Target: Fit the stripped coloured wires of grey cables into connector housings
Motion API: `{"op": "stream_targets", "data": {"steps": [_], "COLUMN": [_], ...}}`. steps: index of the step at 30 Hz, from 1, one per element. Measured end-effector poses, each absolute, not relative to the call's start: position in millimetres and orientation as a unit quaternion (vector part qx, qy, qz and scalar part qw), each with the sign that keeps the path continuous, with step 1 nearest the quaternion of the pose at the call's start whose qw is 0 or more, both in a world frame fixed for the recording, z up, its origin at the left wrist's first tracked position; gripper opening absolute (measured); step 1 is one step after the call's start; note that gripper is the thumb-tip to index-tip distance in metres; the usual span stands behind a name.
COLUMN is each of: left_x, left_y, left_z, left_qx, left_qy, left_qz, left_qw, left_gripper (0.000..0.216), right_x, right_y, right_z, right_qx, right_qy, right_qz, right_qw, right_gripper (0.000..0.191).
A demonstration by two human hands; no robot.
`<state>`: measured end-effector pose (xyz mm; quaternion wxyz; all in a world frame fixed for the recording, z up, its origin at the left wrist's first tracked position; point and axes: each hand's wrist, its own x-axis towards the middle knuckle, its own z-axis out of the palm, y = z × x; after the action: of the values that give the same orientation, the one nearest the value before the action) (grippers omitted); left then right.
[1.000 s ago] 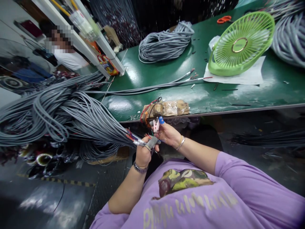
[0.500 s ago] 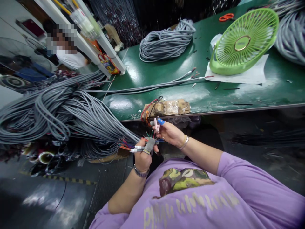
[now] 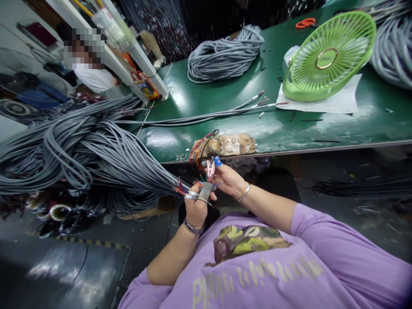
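Observation:
My left hand (image 3: 197,206), with a grey cover on its thumb and a watch at the wrist, is closed around the ends of several grey cables (image 3: 192,195). Thin coloured wires (image 3: 182,188) fan out of the stripped ends on both sides of the fist. Just right of and above it, my right hand (image 3: 227,178) pinches a small pale pink clip-shaped tool (image 3: 210,168). One of its fingertips wears a blue cover (image 3: 217,161). The tool's lower end is close to the wires; whether it touches them I cannot tell.
A big bundle of grey cables (image 3: 74,146) spreads over the left side. On the green table (image 3: 225,96) are a coiled cable (image 3: 225,56), a green fan (image 3: 326,58), orange-handled scissors (image 3: 305,23) and a taped wooden block (image 3: 234,145) at the near edge. A person (image 3: 93,77) is at the far left.
My left hand with the cable ends has shifted slightly right and turned a little. My right hand has moved slightly left, bringing the pink tool down closer to the wires.

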<state>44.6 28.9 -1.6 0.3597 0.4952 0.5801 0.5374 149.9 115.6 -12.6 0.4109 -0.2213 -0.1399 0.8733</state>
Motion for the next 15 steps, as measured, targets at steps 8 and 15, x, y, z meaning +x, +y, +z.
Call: {"op": "stream_targets", "data": {"steps": [8, 15], "left_x": [42, 39], "left_y": [28, 16], "left_z": [-7, 1], "left_qx": [0.503, 0.508], "left_qy": [0.585, 0.591], "left_qz": [0.529, 0.537], "left_qw": [0.353, 0.322], "left_gripper": [0.026, 0.026], "right_x": [149, 155], "right_y": [113, 109], "right_z": [-11, -16], "right_qx": [-0.207, -0.196], "right_qy": [-0.109, -0.101], "right_qz": [0.883, 0.9], "right_qw": [0.406, 0.375], "right_gripper": [0.04, 0.048]}}
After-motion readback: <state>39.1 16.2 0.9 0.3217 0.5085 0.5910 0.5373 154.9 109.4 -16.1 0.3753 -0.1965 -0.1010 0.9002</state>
